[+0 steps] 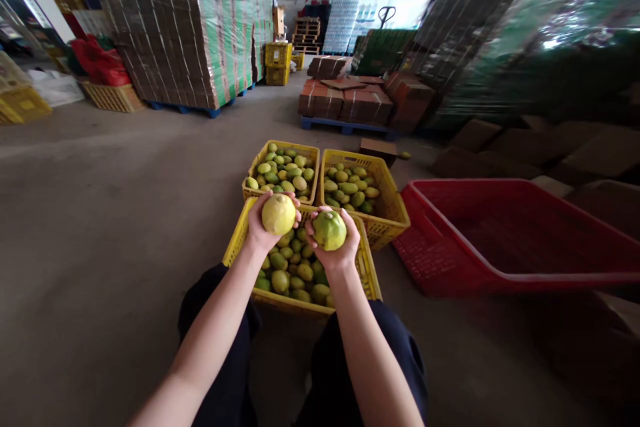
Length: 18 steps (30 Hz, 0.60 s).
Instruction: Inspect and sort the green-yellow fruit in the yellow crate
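My left hand (260,225) is closed around a pale yellow lemon (279,215), palm up. Beside it, my right hand (345,250) cups a greener lemon (329,231) with its stem end showing. Both fruits are held apart from each other, over the near yellow crate (374,280), which is filled with green and yellow lemons (300,271). Just beyond my hands stand two more yellow crates of similar fruit, a left one (319,170) and a right one (395,203).
A red plastic bin (425,247) stands at the right. Behind the crates are a small cardboard box (379,150) and bundled flat cartons (345,101) on a blue pallet (345,127). Tall wrapped stacks (225,20) rise at left and right. Concrete floor (125,213) lies to the left.
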Each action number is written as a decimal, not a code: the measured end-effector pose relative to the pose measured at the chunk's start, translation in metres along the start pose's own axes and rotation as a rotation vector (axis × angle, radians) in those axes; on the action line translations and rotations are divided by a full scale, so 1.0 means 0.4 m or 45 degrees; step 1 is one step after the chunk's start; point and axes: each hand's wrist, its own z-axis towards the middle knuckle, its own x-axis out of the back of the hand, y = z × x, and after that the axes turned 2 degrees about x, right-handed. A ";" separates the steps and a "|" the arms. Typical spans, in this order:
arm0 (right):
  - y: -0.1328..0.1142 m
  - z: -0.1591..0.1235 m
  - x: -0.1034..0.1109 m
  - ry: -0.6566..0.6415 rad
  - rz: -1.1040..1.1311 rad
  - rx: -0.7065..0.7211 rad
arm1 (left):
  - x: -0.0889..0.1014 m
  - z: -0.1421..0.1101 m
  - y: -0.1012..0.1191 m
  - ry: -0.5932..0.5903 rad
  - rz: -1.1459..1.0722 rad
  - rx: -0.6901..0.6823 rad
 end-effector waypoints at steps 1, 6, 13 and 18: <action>-0.001 -0.006 0.000 -0.029 -0.006 -0.002 | 0.001 -0.001 -0.004 -0.015 0.054 0.022; -0.007 -0.024 0.000 -0.177 -0.128 0.007 | 0.010 -0.006 -0.021 -0.077 0.164 0.175; -0.010 -0.027 0.001 -0.355 -0.314 0.052 | 0.008 -0.010 -0.011 -0.083 0.208 0.259; -0.011 -0.030 -0.004 -0.245 -0.339 0.007 | 0.008 -0.010 -0.009 -0.120 0.250 0.242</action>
